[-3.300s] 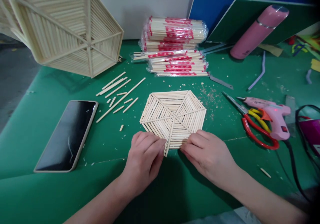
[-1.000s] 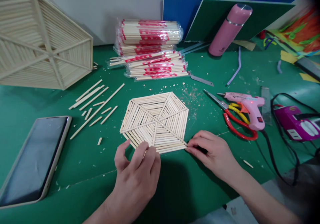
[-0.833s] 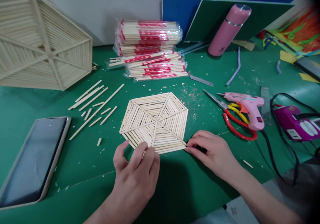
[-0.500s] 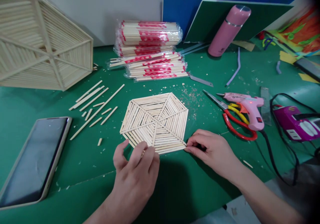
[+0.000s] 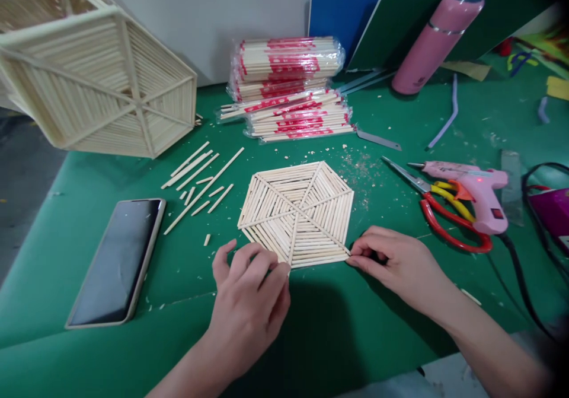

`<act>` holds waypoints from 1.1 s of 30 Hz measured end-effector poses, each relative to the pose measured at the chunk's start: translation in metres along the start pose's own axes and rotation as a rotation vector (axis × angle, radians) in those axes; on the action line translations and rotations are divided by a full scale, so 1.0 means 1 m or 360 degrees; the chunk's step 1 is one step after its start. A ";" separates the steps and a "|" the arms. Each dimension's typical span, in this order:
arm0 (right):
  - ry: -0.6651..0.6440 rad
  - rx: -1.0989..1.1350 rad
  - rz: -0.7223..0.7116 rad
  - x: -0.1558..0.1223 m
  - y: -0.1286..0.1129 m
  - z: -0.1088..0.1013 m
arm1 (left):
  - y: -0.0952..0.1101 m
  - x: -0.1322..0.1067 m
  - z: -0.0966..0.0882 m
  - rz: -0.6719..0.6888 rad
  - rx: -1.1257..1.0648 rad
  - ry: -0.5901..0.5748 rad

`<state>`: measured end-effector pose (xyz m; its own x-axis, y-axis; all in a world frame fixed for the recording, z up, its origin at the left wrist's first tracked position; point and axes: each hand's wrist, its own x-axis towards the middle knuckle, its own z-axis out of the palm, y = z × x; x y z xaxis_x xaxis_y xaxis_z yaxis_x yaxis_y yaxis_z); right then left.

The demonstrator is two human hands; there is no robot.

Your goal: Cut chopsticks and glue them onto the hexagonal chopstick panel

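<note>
A flat hexagonal panel of wooden sticks (image 5: 297, 214), with spokes crossing at its middle, lies on the green table. My right hand (image 5: 391, 261) pinches its near right corner between thumb and forefinger. Over its near edge, my left hand (image 5: 251, 285) is curled palm down, with the thumb and forefinger closed at the near corner. The little finger is raised, and the left fingertips are partly hidden. Loose cut sticks (image 5: 204, 190) of various lengths lie left of the panel.
A larger stick structure (image 5: 133, 98) stands back left, above a phone (image 5: 118, 261). Bagged chopsticks (image 5: 288, 89) are stacked behind. On the right are a pink glue gun (image 5: 475, 187) with its cord, red-handled pliers (image 5: 429, 208), a loose blade (image 5: 377, 140) and a pink bottle (image 5: 438, 42).
The view has turned left, so everything appears further right. Relative to the panel, my left hand has shifted slightly toward its near corner. My right hand stays at the near right corner.
</note>
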<state>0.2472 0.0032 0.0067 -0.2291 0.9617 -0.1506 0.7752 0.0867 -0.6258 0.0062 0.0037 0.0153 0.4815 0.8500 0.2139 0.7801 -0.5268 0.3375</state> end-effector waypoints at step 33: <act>-0.0043 0.0033 -0.0036 -0.001 0.006 0.000 | 0.024 0.003 0.015 0.0191 0.0588 -0.0010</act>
<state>0.2518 0.0024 0.0034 -0.2624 0.9521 -0.1567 0.7573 0.1026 -0.6450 0.0325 -0.0062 0.0101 0.5794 0.7831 0.2259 0.8090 -0.5863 -0.0428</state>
